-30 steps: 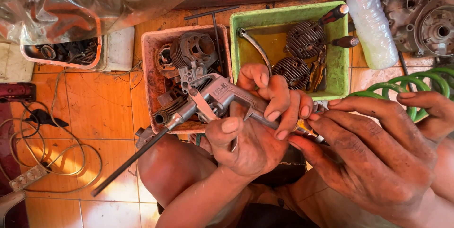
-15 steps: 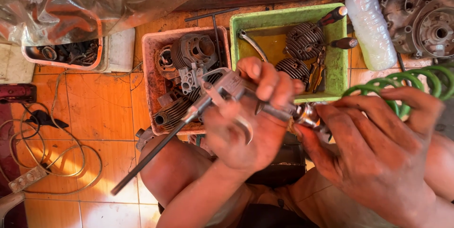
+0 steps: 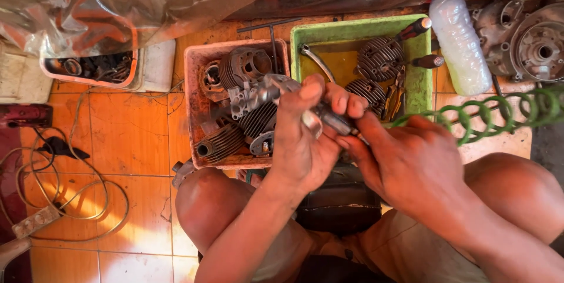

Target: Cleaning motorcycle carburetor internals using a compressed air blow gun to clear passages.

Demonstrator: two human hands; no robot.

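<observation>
While both hands grip it, metal tool point(image 3: 276, 92) points up-left, axis diagonal.

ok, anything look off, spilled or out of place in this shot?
Nothing spilled. The scene is cluttered: finned grey metal engine cylinders lie heaped at angles in the pink plastic tray, and a tangled cream cable loops across the orange tile floor. The left hand and right hand grip a grey metal engine part.
</observation>
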